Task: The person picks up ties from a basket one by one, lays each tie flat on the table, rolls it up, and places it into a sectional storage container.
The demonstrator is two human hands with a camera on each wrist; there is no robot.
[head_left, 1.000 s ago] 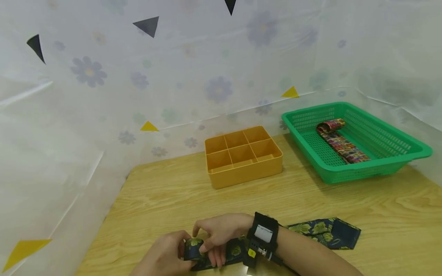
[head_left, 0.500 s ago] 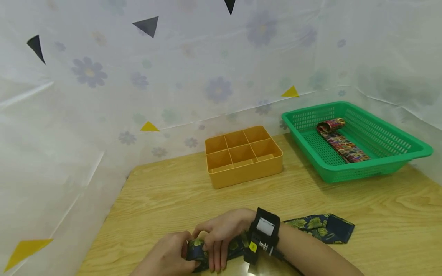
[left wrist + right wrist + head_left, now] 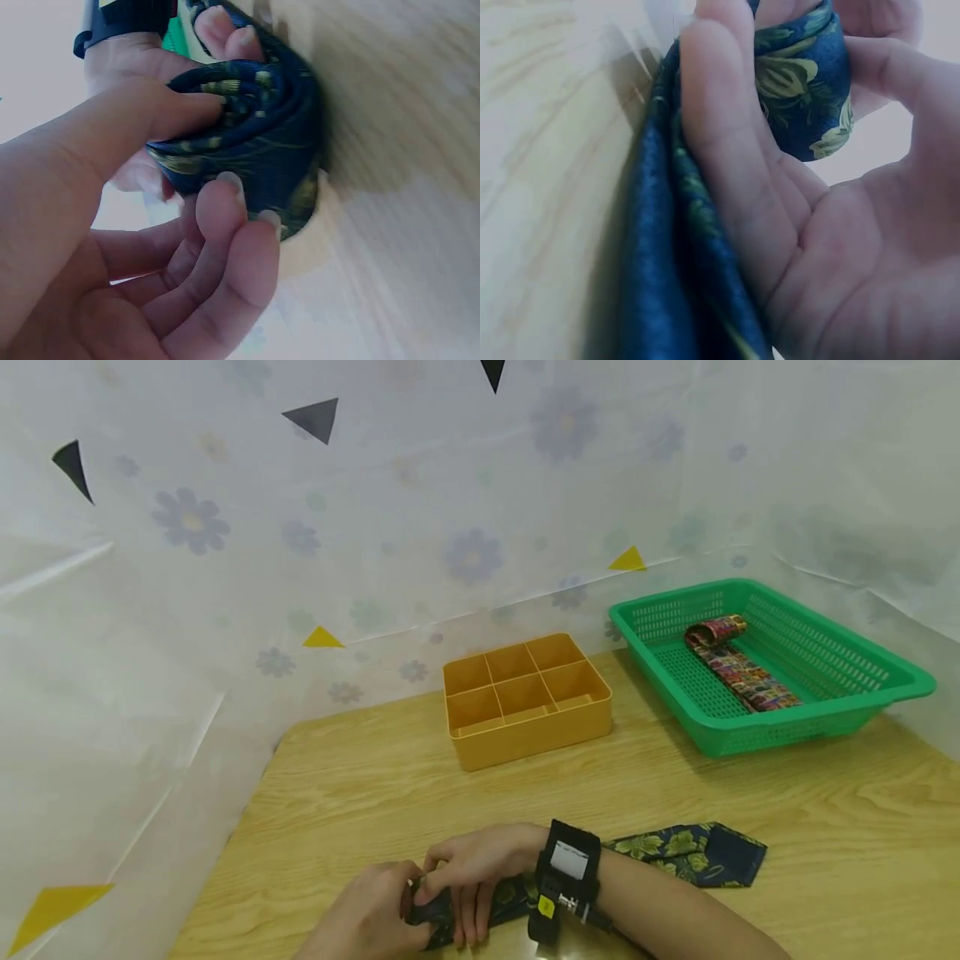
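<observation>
We saw the dark blue floral tie (image 3: 525,893) lying at the near edge of the desk (image 3: 675,785), well in front of the yellow divided box (image 3: 525,697). Its narrow end was wound into a tight roll (image 3: 255,142). The left hand (image 3: 367,918) pinched that roll between thumb and fingertips (image 3: 225,202). The right hand (image 3: 472,868) curled its fingers (image 3: 720,142) around the same roll from the other side, so both hands met, clamped on the fabric. The tie's wide end (image 3: 705,852) lay flat, to the right of the box and nearer us. A green basket (image 3: 862,693) stood right of the box, holding a multicoloured patterned tie (image 3: 738,668), partly rolled.
</observation>
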